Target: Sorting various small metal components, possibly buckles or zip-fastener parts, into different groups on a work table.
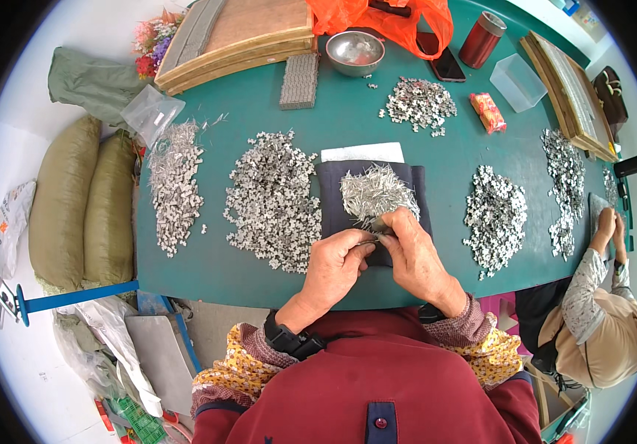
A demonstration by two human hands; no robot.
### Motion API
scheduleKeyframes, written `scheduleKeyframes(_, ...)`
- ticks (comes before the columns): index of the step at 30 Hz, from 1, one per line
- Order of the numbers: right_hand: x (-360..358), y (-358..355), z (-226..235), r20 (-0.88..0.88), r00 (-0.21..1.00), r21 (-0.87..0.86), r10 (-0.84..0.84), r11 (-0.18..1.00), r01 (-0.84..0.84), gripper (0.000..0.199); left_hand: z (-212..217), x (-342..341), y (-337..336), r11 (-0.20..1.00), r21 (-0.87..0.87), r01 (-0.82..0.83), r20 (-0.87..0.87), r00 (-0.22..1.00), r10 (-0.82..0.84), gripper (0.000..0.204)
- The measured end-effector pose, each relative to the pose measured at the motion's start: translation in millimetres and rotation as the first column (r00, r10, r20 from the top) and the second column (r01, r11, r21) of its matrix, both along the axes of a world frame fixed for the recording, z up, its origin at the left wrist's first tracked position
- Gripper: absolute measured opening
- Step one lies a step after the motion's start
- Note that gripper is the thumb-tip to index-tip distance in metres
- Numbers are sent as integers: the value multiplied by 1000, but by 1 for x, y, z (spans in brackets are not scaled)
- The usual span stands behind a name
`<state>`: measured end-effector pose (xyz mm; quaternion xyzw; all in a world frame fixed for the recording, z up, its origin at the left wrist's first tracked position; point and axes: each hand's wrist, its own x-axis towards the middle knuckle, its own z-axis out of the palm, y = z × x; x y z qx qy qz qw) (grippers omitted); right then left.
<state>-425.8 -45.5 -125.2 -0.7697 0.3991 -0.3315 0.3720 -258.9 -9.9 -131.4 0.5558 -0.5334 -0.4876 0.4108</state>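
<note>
Thin silvery metal pins (375, 191) lie heaped on the dark blue cloth mat (331, 194), just beyond both hands. Left of that mat spreads a pile of small grey metal clips (272, 198). The left hand (333, 268) pinches a small metal piece at the mat's near edge, fingers closed. The right hand (413, 259), nearer the heap, meets it fingertip to fingertip, also pinched; its contents are too small to tell.

Steel bowl (355, 52), red cylindrical can (481, 39), phone (446, 65), clear box (517, 82), orange bag (385, 18).
</note>
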Motion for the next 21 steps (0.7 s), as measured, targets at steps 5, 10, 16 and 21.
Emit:
scheduleKeyframes(5, 1, 1, 1, -16, 1000, -5, 7, 1000, -8, 25, -5, 0, 2, 1000, 11, -8, 1, 1000, 8, 11)
scheduleKeyframes(10, 2, 2, 0, -35, 999, -8, 5, 1000, -5, 26, -7, 0, 3, 1000, -4, -1, 8, 1000, 1, 10)
scheduleKeyframes(16, 8, 5, -2, -85, 995, -220, 43, 974, -61, 33, -9, 1, 4, 990, -137, 18, 109, 994, -3, 9)
scheduleKeyframes(21, 12, 5, -5, -25, 999, -291, 30, 956, -36, 30, -2, 5, 5, 999, -31, 20, 67, 998, -17, 7)
